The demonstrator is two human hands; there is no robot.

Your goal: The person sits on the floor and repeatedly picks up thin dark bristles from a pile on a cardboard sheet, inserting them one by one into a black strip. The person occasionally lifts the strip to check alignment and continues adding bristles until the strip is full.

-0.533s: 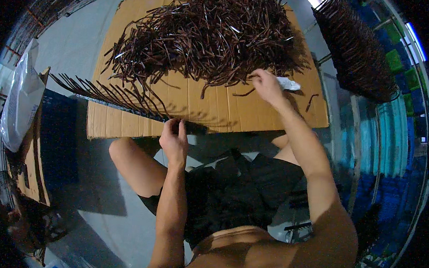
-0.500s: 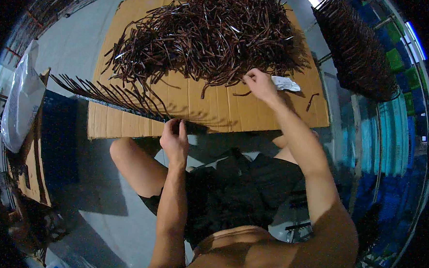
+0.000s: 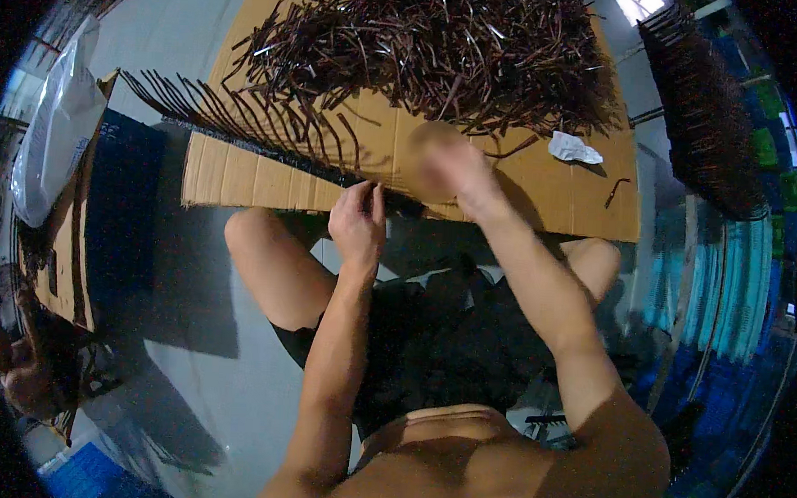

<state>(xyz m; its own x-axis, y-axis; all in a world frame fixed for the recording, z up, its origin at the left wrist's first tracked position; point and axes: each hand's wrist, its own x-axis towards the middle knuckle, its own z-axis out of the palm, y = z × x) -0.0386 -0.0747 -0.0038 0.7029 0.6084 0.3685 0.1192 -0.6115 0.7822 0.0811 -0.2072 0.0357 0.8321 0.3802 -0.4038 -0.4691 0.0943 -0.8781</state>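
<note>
My left hand (image 3: 358, 224) pinches the near edge of a long dark strip (image 3: 317, 165), close to the front edge of the cardboard. Thin brown curved rods (image 3: 270, 120) stand up in a row along this strip, which slants away to the far left. To the right of the row's last rod, my right hand (image 3: 461, 176) hovers above the cardboard. Its fingers are smeared by motion, so whether they hold anything does not show. Beyond both hands lies a big tangled heap of loose brown rods (image 3: 445, 53).
Heap and strip rest on a brown cardboard sheet (image 3: 545, 203). A crumpled white paper (image 3: 575, 149) and a single bent rod (image 3: 616, 193) lie at its right. At the left stands a clear plastic bag (image 3: 58, 132); at the far right, a rack packed with dark rods (image 3: 703, 121).
My right hand has moved left, from the heap's near edge toward my left hand. The left hand still grips the strip. The whole view has shifted somewhat.
</note>
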